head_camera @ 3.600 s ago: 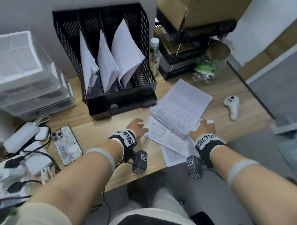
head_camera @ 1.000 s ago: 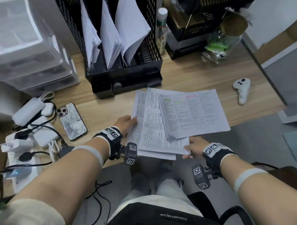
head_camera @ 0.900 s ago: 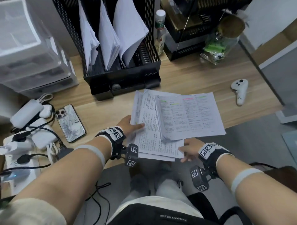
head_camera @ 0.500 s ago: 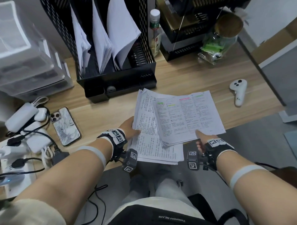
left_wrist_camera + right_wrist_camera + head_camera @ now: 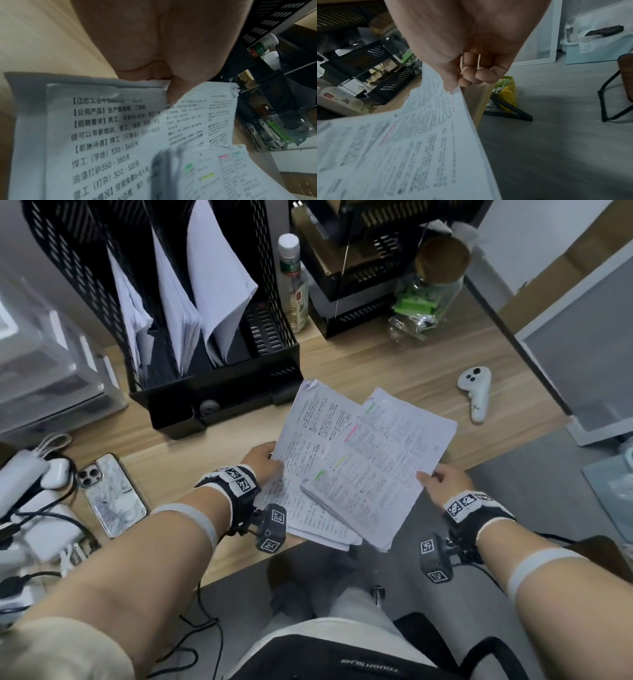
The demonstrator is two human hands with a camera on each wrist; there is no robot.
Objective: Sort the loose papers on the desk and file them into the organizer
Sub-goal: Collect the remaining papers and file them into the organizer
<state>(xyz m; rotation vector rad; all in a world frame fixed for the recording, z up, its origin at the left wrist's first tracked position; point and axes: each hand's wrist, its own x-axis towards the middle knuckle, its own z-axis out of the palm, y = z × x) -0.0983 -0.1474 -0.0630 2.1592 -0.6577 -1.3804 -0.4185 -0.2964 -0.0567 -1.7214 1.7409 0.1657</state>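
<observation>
Two sheaves of printed papers are held above the desk's front edge. My left hand (image 5: 265, 461) pinches the left edge of the lower black-text sheaf (image 5: 308, 433), its thumb on top (image 5: 171, 93). My right hand (image 5: 442, 481) pinches the right edge of the upper sheaf with coloured highlights (image 5: 383, 460), thumb on top and fingers curled beneath (image 5: 471, 75). The upper sheaf overlaps the lower one and is turned at an angle. The black mesh organizer (image 5: 219, 392) stands behind on the desk, with white papers (image 5: 219, 289) upright in three of its slots.
A phone (image 5: 113, 494), chargers and cables lie at the left. Clear plastic drawers (image 5: 44, 364) stand beside the organizer. A bottle (image 5: 294, 285), a black shelf rack, a glass jar (image 5: 428, 299) and a white controller (image 5: 476, 392) are to the right. A chair (image 5: 618, 88) stands on the grey floor.
Both hands gathered the papers off the desk and lifted them. The right hand shifted from the bottom edge to the right edge, and the highlighted sheaf turned to an angle.
</observation>
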